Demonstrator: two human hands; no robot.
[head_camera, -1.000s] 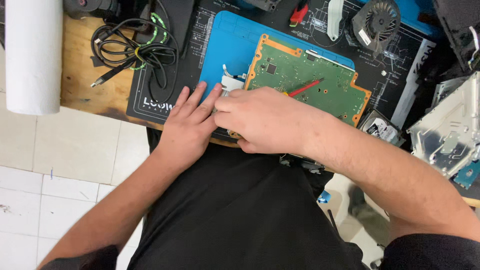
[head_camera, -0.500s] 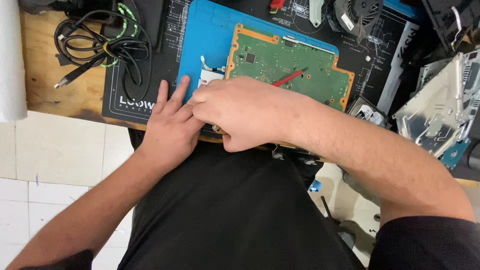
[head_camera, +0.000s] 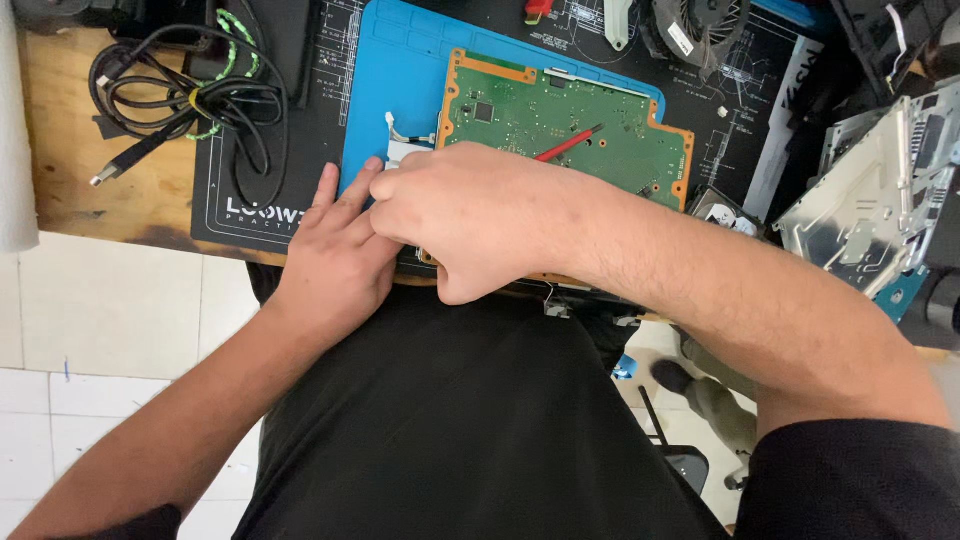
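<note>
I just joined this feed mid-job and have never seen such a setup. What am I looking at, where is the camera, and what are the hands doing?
The one view comes from a camera on the person's head, looking down at a workbench. No machine here: two bare hands. The left hand lies flat at the near edge of a blue mat. The right hand crosses over beside it, covering the near part of a green circuit board; what its fingers pinch is hidden. A red-handled tool lies on the board. Around: a coiled black cable, a fan, a metal chassis.
</note>
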